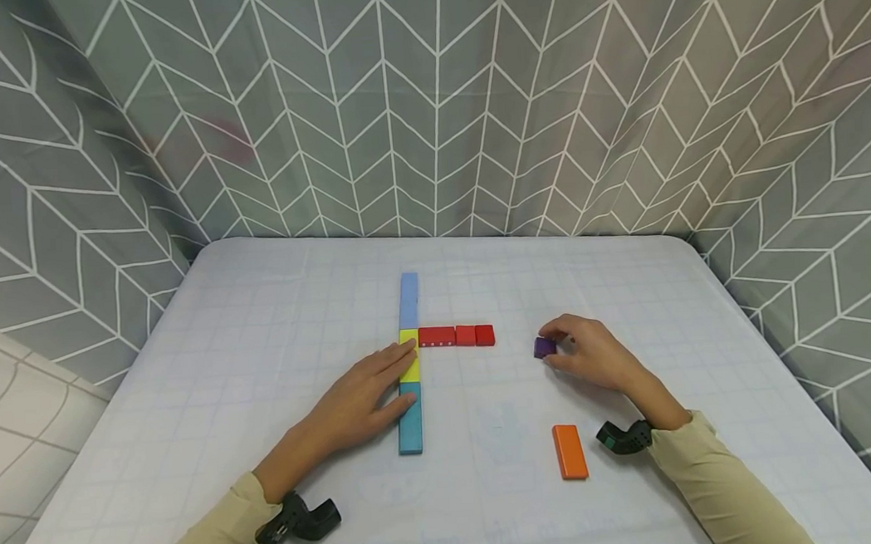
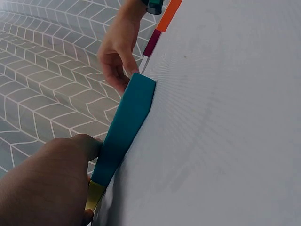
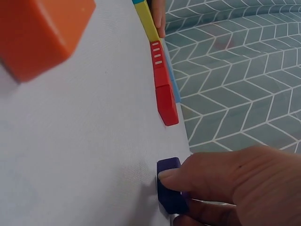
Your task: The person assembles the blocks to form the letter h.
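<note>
My left hand (image 1: 360, 393) lies with straight fingers on a yellow block (image 1: 409, 373), its thumb at the teal block (image 1: 410, 427) below. Beyond the yellow one, a light blue block (image 1: 408, 299) continues the same upright line. From that line, a row of red blocks (image 1: 437, 337) extends to the right, the longest bearing small white marks. Over to the right, my right hand (image 1: 594, 354) pinches a small purple block (image 1: 544, 348) between thumb and fingers. The right wrist view shows the thumb on top of this purple block (image 3: 169, 188), close over the table.
An orange block (image 1: 570, 452) lies near the right wrist, where a dark camera (image 1: 625, 438) is worn. All of this stands on a white-covered table (image 1: 295, 297), with a patterned grey curtain (image 1: 426, 123) around its back and sides.
</note>
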A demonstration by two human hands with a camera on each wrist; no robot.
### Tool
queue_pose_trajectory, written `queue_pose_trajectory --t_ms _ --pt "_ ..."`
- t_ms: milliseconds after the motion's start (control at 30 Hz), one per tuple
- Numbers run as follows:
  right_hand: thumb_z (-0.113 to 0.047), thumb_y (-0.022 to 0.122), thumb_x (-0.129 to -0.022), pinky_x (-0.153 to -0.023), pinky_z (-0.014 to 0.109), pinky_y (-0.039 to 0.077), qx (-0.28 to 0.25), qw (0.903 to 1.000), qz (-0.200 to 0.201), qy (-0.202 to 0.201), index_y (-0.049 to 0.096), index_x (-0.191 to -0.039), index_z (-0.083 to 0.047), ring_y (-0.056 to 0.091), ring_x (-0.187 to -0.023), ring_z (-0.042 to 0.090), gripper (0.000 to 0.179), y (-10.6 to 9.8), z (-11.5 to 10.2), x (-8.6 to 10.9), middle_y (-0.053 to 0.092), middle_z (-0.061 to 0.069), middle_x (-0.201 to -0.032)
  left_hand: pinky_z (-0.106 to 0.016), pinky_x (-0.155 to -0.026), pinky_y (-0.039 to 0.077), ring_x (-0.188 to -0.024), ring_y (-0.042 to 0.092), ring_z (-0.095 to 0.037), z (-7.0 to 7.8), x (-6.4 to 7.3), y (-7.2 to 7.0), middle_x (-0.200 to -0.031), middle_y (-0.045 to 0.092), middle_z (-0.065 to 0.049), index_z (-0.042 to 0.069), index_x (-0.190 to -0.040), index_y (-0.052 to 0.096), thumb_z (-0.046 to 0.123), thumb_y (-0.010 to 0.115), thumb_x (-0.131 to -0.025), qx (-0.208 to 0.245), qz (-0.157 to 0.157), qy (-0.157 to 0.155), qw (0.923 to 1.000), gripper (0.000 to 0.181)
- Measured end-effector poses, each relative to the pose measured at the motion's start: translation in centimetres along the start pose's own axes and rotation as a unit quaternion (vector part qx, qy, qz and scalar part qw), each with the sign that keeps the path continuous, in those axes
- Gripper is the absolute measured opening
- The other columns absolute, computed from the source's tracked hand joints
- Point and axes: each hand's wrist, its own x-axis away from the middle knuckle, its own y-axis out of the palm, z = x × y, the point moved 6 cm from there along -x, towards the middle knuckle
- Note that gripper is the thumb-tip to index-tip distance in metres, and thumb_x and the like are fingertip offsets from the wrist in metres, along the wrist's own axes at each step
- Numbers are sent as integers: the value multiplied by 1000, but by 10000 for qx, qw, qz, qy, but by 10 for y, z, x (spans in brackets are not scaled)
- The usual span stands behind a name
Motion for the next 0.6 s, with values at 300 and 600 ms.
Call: queue_pose_trajectory --t_ms 300,600 --pt "-1 83 -86 -90 53 55 -28 10000 71 -29 73 -115 0 63 -98 27 31 -2 -1 -1 69 7 -106 -48 -120 32 -151 33 -28 2 1 -1 -166 35 -4 6 -158 44 41 64 -103 16 86 75 9999 68" --pt "-1 82 -86 -91 54 54 -56 9998 148 -127 72 -116 0 63 -99 28 31 -5 -6 -1 69 7 -107 -50 -119 32 -151 33 -30 3 0 -2 -166 35 -6 5 -158 45 39 64 -103 -3 127 123 9998 67"
